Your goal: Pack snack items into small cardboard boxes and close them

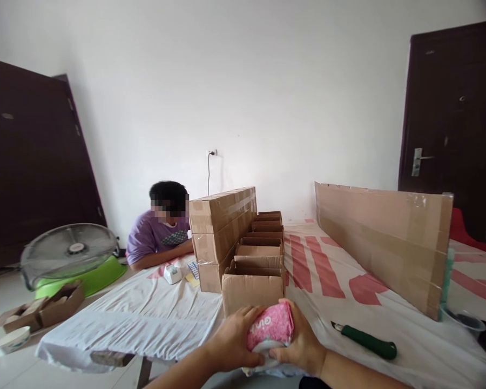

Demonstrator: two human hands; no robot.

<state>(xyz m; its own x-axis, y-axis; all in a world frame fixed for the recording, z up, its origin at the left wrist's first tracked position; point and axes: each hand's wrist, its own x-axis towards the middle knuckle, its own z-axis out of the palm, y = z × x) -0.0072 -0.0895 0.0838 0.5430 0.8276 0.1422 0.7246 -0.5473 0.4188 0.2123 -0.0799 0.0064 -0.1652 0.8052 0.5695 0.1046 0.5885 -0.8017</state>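
Note:
Between my two hands is a small soft pink-and-white packet (pixel 270 327) with white lettering; I cannot make out what is inside it. My left hand (pixel 237 337) grips its left side, thumb near the bottom. From the right, my right hand (pixel 303 343) presses on it with thumb and fingers. Just beyond the packet stands the nearest open cardboard box (pixel 253 289), first in a row of several open boxes running away from me. A green-handled utility knife (pixel 366 340) lies on the cloth right of my right hand.
Stacked long cartons (pixel 210 246) form a wall left of the row. A cardboard panel (pixel 384 243) stands upright at right. Across the cloth-covered table (pixel 146 319), a person (pixel 156 232) in purple leans on it. A fan (pixel 73 254) and an opened carton (pixel 60 305) are at left.

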